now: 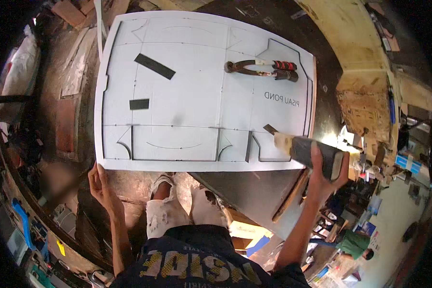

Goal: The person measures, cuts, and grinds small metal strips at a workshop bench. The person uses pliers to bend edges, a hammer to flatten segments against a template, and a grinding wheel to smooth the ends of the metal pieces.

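A large white board (177, 110) lies before me, marked with thin lines and with dark strips set on edge along some of them. At its near left corner my left hand (104, 189) is closed, the fingertips pinching the edge. My right hand (324, 168) wraps round a dark block-shaped tool with a pale tan end (302, 150), held over the near right corner. Close to the tan end is a short dark strip (270, 129). Pliers with red and black wrapped handles (264, 69) rest on the far right part.
Two loose dark strips, a longer one (154, 66) and a shorter one (139, 104), lie on the board's left half. A dark flat surface (254, 192) extends beneath its near right side. Wooden machine parts (362, 96) stand at right; a person in green (353, 244) is farther off.
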### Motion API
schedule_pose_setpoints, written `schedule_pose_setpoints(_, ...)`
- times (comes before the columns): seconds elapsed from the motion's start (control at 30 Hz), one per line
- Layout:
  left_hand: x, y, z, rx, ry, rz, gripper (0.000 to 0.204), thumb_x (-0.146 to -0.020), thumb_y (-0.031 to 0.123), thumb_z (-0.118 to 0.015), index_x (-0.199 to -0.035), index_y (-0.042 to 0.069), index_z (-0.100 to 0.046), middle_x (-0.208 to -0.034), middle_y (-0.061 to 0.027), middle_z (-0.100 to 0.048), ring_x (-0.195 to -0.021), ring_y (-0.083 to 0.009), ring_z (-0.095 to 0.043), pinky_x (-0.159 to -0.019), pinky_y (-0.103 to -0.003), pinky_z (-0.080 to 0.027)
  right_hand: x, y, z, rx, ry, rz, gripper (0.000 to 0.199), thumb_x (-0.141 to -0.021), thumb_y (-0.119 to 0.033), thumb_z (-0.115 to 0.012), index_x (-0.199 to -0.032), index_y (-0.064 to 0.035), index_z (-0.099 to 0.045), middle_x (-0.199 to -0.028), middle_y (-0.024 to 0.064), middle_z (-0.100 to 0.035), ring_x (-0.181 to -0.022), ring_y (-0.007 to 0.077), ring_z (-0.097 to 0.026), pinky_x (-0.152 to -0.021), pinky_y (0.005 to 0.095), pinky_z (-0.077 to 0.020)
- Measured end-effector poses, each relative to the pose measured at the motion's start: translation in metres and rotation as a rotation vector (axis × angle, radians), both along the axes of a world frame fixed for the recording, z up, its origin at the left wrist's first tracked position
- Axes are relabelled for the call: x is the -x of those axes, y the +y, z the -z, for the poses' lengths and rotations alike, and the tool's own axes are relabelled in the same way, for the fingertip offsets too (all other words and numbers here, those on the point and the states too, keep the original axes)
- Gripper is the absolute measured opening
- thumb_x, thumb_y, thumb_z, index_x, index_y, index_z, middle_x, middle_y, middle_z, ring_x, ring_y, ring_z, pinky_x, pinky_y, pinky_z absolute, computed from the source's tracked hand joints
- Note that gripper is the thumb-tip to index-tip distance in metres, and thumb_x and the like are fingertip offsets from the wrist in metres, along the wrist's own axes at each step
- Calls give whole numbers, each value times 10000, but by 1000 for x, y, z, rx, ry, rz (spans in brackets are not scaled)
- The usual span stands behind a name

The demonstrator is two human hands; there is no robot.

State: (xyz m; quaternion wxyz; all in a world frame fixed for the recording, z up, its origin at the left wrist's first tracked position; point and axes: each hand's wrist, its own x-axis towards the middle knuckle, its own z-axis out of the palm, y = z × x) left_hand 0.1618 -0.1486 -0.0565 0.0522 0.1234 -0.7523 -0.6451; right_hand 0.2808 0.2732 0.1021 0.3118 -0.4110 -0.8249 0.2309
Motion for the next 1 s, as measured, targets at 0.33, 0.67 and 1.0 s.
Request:
schedule_pose_setpoints(0.33, -8, -14, 12, 193, 2, 135, 280, -1044, 249, -490, -1171, 1, -514, -1186, -95, -568, -1140, -148, -502, -1027, -331, -348, 12, 2, -35, 421, 485, -552, 514, -685, -153, -614, -1166, 13, -543, -1097, 198, -607, -1056, 334, -592, -963, 472, -452)
schedule_pose_setpoints(0.67, -8, -2, 14, 210, 28, 87, 271, -1054, 254, -464, -1150, 2, -488, -1138, -112, -557, -1093, -165, -502, -1022, -344, -354, 9, -30, 9, 319, 392, -865, 466, -761, -265, -673, -1120, 20, -592, -1080, 161, -645, -1024, 300, -608, -998, 452, -442)
schedule_pose_setpoints(1.0, -10, 0, 9, 240, 62, 75, 285, -1054, 284, -464, -1121, 9, -488, -1079, -86, -549, -1034, -148, -498, -955, -307, -375, -5, -20, -20, 147, 465, -880, 599, -711, -561, -574, -934, -5, -594, -844, 172, -610, -819, 302, -605, -769, 427, -490)
